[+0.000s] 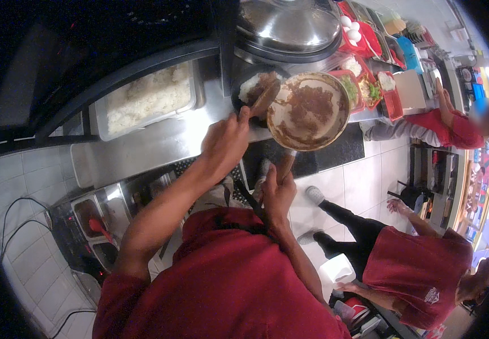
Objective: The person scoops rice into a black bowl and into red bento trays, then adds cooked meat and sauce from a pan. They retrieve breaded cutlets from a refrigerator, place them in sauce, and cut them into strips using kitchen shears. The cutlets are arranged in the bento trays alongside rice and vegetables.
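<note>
My left hand (pixel 224 137) is closed around the handle of a brown wooden spatula (pixel 265 99), whose blade is over a dark bowl (pixel 236 90). White rice (pixel 249 87) and brown sauced food (pixel 266 81) lie in that bowl, partly covered by the spatula. My right hand (pixel 279 194) grips the handle of a round frying pan (pixel 332 135) just right of the bowl. Brown sauce (pixel 312 107) coats the pan's pale inside, and the pan's near-left rim overlaps the bowl. The pan's exact tilt I cannot tell.
Left on the steel counter (pixel 159 152) sits a tub of rice (pixel 106 121). Behind the bowl stands a big lidded steel pot (pixel 289 28). Red trays (pixel 391 107) of ingredients and eggs (pixel 350 31) line the right. Two co-workers in red shirts (pixel 414 260) stand on the right.
</note>
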`<state>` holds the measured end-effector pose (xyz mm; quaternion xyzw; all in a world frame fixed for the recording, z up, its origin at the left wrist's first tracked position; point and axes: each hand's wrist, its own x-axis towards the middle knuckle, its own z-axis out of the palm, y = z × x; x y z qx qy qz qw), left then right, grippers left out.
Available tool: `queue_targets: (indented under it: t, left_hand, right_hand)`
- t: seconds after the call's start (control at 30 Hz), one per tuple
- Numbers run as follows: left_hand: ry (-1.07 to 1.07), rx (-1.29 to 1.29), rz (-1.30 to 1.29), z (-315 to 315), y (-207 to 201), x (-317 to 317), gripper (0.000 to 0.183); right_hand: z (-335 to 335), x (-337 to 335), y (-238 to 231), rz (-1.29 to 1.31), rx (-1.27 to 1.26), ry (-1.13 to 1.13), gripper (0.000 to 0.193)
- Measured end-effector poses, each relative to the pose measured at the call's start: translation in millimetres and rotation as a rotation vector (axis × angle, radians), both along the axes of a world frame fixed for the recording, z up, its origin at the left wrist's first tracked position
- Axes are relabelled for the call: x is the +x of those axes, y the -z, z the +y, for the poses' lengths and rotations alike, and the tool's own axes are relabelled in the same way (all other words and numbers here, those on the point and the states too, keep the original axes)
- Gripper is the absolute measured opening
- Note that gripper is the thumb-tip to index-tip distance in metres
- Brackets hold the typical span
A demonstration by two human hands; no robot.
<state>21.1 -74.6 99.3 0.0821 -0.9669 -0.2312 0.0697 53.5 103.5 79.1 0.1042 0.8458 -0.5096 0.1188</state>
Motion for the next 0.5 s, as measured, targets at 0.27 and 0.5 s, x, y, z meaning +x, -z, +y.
queue_targets:
  t: [0.27, 0.5]
  left_hand:
    - [-0.022, 0.003, -0.103, 9.6, -9.4, -1.7, 0.04]
    - [-0.026, -0.104, -0.154, 0.0, -23.3, 11.2, 0.038]
  right_hand:
    - [8.1, -1.9, -2.3, -0.003, 0.076, -0.002, 0.03]
    - [16.1, -1.4, -4.2, 0.04, 0.028, 0.004, 0.03]
